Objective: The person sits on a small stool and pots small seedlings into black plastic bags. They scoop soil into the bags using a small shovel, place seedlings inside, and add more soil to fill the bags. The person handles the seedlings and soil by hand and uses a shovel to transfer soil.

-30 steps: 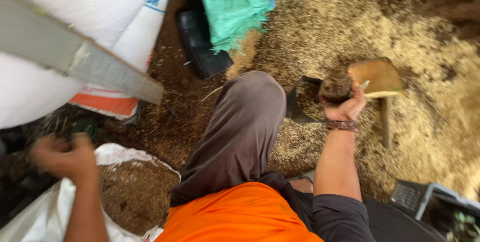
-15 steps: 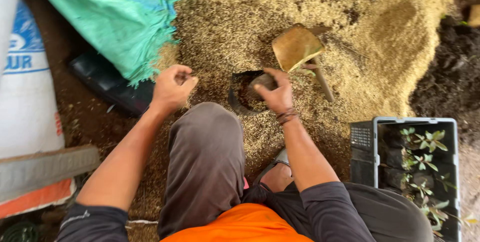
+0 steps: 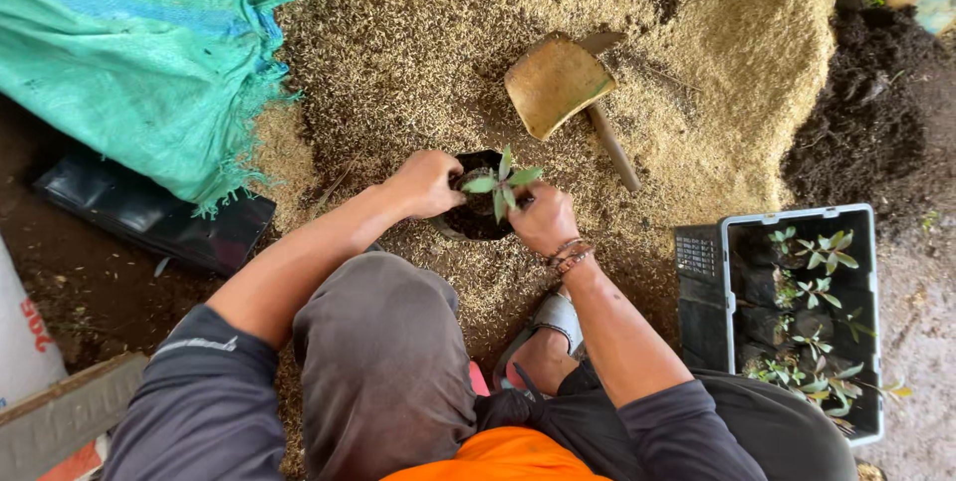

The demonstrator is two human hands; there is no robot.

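Husks (image 3: 418,53) cover the ground, a pale golden heap spreading right across the top of the view, and the person sits low over it, one knee (image 3: 383,361) up in grey trousers. Both hands are on the pot (image 3: 476,217), a small black bag of dark soil sitting in the husks just ahead of the knee. Left hand (image 3: 426,182) cups the pot's left rim, fingers curled down against it. Right hand (image 3: 543,217) closes in from the other side, beaded band at the wrist, fingers pressed together around the base of the seedling (image 3: 503,182); whether they pinch the stem or press the soil, one cannot tell. That seedling stands upright in the middle of the pot, a few green leaves fanned out between the two hands.

Just beyond the pot, a scoop (image 3: 558,83) lies on the husks, tan blade up, handle running down to the right. Over to the right, a crate (image 3: 797,217) with a grey rim holds more potted seedlings, packed close. Dark soil (image 3: 866,113) is piled above it. Top left, a green sack (image 3: 139,53) slumps over the heap's edge, with a black tray (image 3: 149,207) on the bare earth below it. A sandalled foot (image 3: 543,337) shows under the right forearm.
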